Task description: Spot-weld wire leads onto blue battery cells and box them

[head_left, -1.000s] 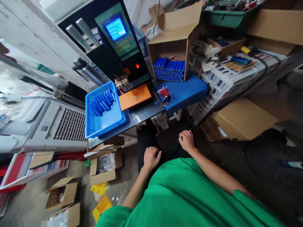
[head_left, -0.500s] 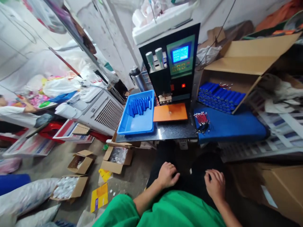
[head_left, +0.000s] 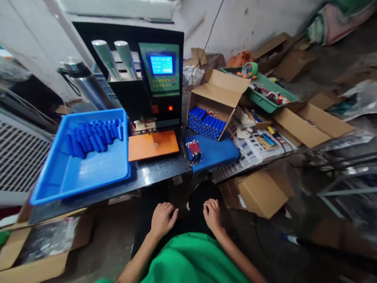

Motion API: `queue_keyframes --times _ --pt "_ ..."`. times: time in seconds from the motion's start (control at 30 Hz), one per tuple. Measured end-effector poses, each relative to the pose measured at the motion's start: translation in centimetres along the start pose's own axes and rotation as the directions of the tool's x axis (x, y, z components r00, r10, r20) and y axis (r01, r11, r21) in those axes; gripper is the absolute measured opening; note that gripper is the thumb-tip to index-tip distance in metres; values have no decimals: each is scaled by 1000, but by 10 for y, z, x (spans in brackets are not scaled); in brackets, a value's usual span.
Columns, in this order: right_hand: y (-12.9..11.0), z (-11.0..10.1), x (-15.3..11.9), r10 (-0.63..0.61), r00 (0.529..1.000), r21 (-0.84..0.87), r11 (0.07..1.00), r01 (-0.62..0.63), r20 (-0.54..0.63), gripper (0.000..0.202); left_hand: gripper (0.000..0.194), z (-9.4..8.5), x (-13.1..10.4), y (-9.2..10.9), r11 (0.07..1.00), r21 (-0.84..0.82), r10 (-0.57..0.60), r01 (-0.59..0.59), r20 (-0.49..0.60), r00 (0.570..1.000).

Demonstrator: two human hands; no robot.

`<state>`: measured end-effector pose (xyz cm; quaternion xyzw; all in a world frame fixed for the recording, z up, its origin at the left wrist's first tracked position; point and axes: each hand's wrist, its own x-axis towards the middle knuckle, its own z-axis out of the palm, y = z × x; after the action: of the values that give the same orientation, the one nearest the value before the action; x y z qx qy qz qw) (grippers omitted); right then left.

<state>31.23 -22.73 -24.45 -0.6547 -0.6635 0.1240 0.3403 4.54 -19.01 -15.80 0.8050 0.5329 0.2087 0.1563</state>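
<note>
My left hand (head_left: 163, 219) rests on my dark-trousered left thigh, its thumb apart from the loosely bent fingers and nothing held. On the other thigh lies my right hand (head_left: 212, 214), also free of any object, fingers slightly curled. Beyond them on the bench, a blue tray (head_left: 100, 173) contains several blue cylindrical cells (head_left: 96, 137). An orange plate (head_left: 153, 145) lies before a black machine with a lit screen (head_left: 161, 65). Red and black wire leads (head_left: 193, 151) sit in a bundle on a blue cloth (head_left: 218, 153), right of the plate.
A cardboard box (head_left: 225, 88) packed with blue wrapped cells stands behind the cloth. A steel flask (head_left: 88, 84) is at the back left. Further right are a green bin (head_left: 268, 94) and a white crate (head_left: 250, 153). Open cartons (head_left: 44, 267) lie below the bench.
My view has turned to the right and come nearer the bench, so the machine and tray appear larger and further left. Both hands stay on my thighs.
</note>
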Motion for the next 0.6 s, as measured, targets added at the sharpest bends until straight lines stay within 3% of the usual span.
queue_keyframes --times 0.13,0.3,0.37,0.47,0.6 --pt "-31 -26 54 53 996 175 984 -39 -75 20 28 4 -10 -4 999 -14 46 -46 15 999" --pt "-82 -80 190 79 985 301 953 -31 -151 27 31 4 -14 -12 997 -32 75 -76 -37 997" --pt "-97 -91 247 80 993 249 967 -56 -87 24 30 3 -14 -14 996 -43 75 -78 -71 995" --pt "-105 -88 312 176 982 119 976 -184 74 20 28 3 -18 -16 995 -56 77 -84 -109 991" --pt "-97 -69 347 337 909 70 929 -363 246 41 27 2 -26 -21 993 -73 88 -97 -119 989"
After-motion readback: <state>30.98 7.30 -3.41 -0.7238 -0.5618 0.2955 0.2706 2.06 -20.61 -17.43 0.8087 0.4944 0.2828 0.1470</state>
